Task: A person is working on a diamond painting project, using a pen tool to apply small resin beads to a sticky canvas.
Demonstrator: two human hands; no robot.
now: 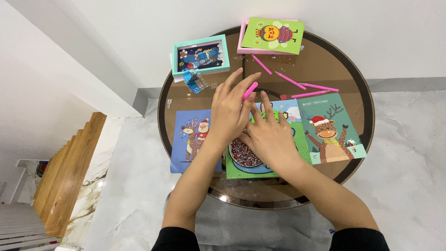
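A pink pen [249, 90] is gripped between thumb and fingers of the left hand [230, 114], only its upper end being seen past the fingertips; the tip is hidden. Just beside it the right hand [269, 137] is laid flat, fingers together and stretched, on a green bead-art card [241, 169] at the middle of the round glass table [360, 81] (nothing seems to be held in it, though the palm side cannot be seen). Most of that card is covered by both hands; a patch of multicoloured beads is made out under the wrists. A blue card with Santa and a reindeer [188, 139] is partly covered by the left forearm. To the right lies a teal reindeer card [332, 130], fully seen. Four more pink pens [290, 81] are scattered behind the hands. Farther back a teal box [200, 56] and a pink box with a green bug card [272, 35] are set at the table's rim, the pink one cut short by its card.
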